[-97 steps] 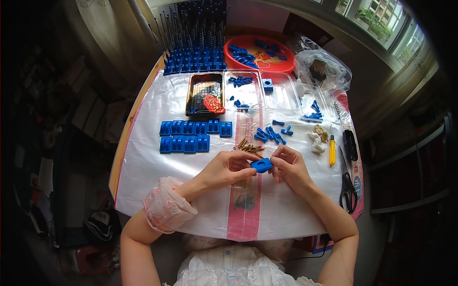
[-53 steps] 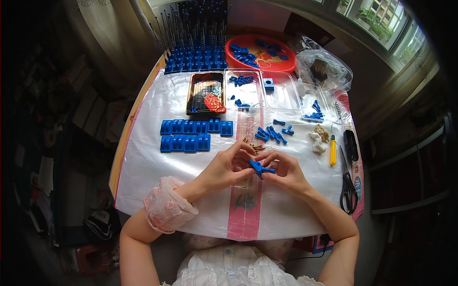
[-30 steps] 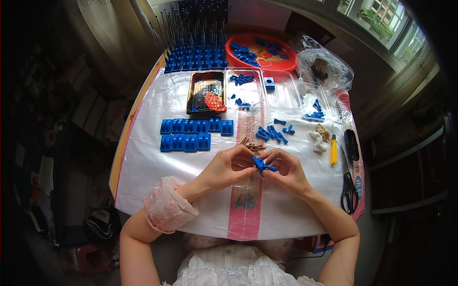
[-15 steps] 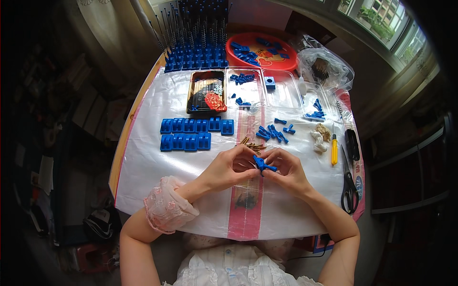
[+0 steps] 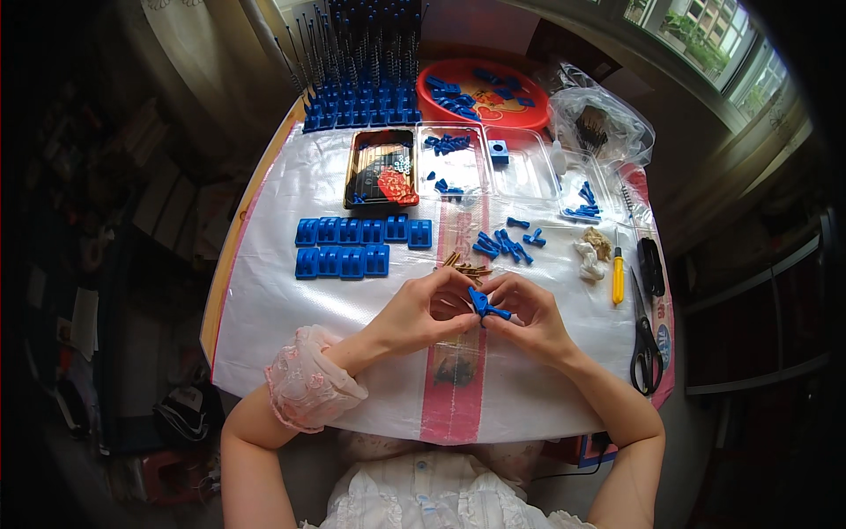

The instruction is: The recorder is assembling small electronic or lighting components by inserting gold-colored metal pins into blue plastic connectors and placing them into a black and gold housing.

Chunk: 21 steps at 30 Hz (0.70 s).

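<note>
My left hand and my right hand meet over the near middle of the table. Between their fingertips is a small blue plastic part with a stem pointing right; both hands pinch it. The fingers hide some of its shape. Just beyond the hands lies a small heap of brass-coloured pins. Farther off are several loose blue stem-shaped pieces. Two rows of blue slotted blocks stand to the left of them.
Behind are a black tray, clear plastic boxes with blue pieces, a red basin and blue bases with upright spring rods. At right lie a yellow-handled screwdriver, black scissors and crumpled tissue.
The blue part has turned slightly between my fingertips, its stem tipping a little downward. Both hands stay in nearly the same place.
</note>
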Each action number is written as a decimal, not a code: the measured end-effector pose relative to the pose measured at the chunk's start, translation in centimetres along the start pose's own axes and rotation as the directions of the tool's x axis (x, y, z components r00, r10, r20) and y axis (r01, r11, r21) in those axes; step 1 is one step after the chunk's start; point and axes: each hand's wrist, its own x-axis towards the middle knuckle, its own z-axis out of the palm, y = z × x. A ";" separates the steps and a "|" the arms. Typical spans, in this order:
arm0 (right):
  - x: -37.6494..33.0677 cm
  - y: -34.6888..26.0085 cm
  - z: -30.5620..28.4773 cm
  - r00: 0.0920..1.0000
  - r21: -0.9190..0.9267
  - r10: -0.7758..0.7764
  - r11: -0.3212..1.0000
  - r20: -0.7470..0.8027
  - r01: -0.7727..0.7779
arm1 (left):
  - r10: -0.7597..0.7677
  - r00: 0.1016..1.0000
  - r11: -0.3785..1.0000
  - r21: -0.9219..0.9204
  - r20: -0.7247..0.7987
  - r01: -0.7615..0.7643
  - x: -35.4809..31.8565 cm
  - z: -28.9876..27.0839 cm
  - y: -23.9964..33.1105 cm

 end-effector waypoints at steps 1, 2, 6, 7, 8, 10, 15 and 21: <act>0.0 0.2 0.0 1.000 0.001 -0.008 1.000 -0.001 0.008 | -0.003 1.000 1.000 -0.001 -0.002 0.003 0.0 0.0 0.0; 0.0 0.3 0.0 1.000 0.002 -0.016 1.000 -0.003 0.016 | -0.005 1.000 1.000 -0.002 -0.003 0.005 0.0 0.1 0.1; 0.0 0.3 0.1 1.000 -0.010 -0.026 1.000 -0.011 0.026 | 0.002 1.000 1.000 0.013 -0.011 -0.002 -0.1 0.1 0.1; 0.0 0.2 0.2 0.999 -0.019 -0.031 0.999 -0.013 0.031 | 0.024 0.999 0.999 0.032 -0.022 -0.023 -0.1 0.1 0.2; 0.0 0.2 0.2 0.999 -0.028 -0.036 0.999 -0.016 0.036 | 0.047 0.998 0.998 0.051 -0.033 -0.045 -0.1 0.2 0.3; -0.1 0.3 0.1 0.999 -0.046 -0.050 0.998 -0.012 0.050 | 0.076 0.996 0.994 0.080 -0.043 -0.072 -0.1 0.4 0.3; -0.2 0.6 0.0 0.998 -0.055 -0.068 0.996 -0.016 0.067 | 0.085 0.995 0.993 0.088 -0.045 -0.080 -0.2 0.4 0.4; -0.1 0.0 0.0 0.999 -0.086 -0.032 0.996 0.000 0.032 | 0.087 0.995 0.992 0.096 -0.037 -0.083 -0.1 0.4 0.3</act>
